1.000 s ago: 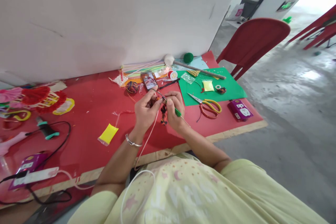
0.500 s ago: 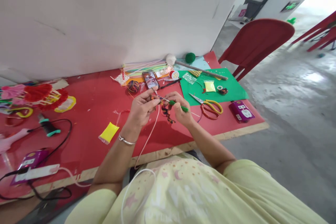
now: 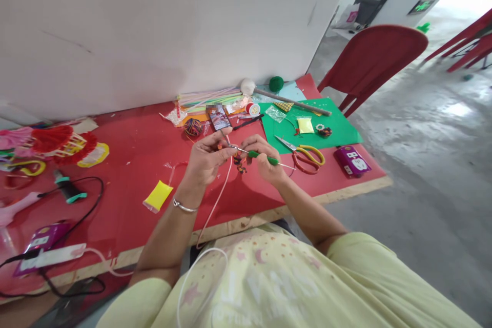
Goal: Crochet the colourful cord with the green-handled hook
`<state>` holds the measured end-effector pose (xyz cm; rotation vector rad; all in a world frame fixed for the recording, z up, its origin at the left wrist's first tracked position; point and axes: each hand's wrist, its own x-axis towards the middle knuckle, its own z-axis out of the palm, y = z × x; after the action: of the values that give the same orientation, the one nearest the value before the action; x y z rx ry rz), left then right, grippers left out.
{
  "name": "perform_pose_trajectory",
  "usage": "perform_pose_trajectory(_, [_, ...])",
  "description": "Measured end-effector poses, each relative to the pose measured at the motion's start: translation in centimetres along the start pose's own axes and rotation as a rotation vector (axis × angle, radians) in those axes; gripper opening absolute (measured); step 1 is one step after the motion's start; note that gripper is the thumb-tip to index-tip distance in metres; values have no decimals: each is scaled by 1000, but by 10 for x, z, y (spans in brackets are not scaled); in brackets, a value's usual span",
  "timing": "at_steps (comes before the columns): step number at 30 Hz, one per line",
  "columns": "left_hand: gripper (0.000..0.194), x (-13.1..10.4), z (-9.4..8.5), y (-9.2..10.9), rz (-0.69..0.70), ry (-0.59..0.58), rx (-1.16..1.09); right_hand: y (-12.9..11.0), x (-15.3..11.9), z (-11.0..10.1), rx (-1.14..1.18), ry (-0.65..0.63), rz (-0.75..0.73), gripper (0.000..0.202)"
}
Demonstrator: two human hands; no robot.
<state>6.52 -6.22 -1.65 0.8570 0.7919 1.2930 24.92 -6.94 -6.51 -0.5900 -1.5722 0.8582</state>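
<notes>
The right hand (image 3: 269,168) grips a green-handled crochet hook (image 3: 254,154) in closed fingers; the left hand (image 3: 204,160) pinches what appears to be multicoloured crochet work (image 3: 240,167), dangling between both hands above the red table (image 3: 130,179).

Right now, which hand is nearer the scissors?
Right. The right hand is left of the scissors, apart from them; the left hand is farther left, beyond the right hand.

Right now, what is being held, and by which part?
The right-hand grip holds a slim metal tool by its green handle; the left-hand grip pinches a multicoloured yarn piece, the exact spot hidden.
</notes>
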Motion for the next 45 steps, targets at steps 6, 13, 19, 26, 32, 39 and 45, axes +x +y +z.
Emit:
perform_pose_trajectory(6, [50, -2, 3, -7, 3, 7, -58, 3, -4, 21, 68, 145, 60, 66])
perform_pose_trajectory(13, [52, -4, -5, 4, -9, 6, 37, 1, 9, 6, -150, 4, -96, 60])
perform_pose_trajectory(19, [52, -4, -5, 11, -72, 4, 16, 2, 20, -16, -432, -125, -391, 45])
perform_pose_trajectory(26, [49, -5, -2, 10, -164, -33, -103, 8, 13, -13, -438, -44, -435, 46])
perform_pose_trajectory(32, [48, -6, 3, 7, -117, -80, -147, -5, 11, 5, -276, 124, -248, 56])
perform_pose_trajectory(39, [51, -9, 6, 13, -116, -56, -126, -7, 12, 6, -225, 88, -245, 55])
perform_pose_trajectory(45, [53, -8, 3, 16, -154, -55, -83, 2, 16, -17, -364, -74, -398, 46])
